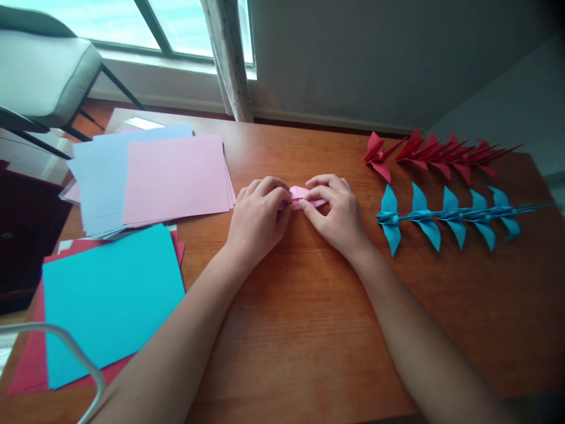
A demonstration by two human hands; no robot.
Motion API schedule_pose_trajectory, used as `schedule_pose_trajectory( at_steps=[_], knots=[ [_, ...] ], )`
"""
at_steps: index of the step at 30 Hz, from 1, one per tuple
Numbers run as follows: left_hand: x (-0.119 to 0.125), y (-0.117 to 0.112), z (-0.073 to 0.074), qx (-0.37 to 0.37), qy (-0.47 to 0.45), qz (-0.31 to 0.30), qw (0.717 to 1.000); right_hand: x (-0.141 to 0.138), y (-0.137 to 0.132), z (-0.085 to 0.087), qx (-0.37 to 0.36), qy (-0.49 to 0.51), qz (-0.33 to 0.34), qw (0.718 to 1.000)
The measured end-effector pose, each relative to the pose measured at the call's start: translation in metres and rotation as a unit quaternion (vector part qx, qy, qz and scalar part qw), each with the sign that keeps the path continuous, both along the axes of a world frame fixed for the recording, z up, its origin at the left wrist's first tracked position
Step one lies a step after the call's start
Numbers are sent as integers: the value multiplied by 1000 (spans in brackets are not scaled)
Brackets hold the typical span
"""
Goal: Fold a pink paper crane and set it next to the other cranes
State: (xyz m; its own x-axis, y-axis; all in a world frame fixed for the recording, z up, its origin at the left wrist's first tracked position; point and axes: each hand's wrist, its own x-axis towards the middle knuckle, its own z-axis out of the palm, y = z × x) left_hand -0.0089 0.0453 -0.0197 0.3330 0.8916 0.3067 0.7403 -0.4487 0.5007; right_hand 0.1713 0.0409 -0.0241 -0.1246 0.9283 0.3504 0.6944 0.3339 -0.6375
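Observation:
A small piece of folded pink paper lies on the wooden table in front of me, between my hands. My left hand is closed on its left end, with the fingertips bent down over it. On the other end, my right hand pinches the paper between thumb and fingers. A dark slit or crease runs along the middle of the folded piece. Both hands cover parts of it, so its full shape is hidden.
Pink sheets overlap pale blue sheets at the left. Nearer me, a turquoise sheet covers red paper; a white cable crosses the corner. Rows of red origami cranes and blue origami cranes stand right.

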Motion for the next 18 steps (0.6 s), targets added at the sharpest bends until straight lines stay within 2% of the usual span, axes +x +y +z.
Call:
schedule_pose_trajectory(
  at_steps=[4,18],
  knots=[
    [0,0,0,-2,1,-3,1000,1,0,1,-1,21,-16,1000],
    [2,-1,0,3,9,4,1000,1,2,-3,0,-16,-10,1000]
  ],
)
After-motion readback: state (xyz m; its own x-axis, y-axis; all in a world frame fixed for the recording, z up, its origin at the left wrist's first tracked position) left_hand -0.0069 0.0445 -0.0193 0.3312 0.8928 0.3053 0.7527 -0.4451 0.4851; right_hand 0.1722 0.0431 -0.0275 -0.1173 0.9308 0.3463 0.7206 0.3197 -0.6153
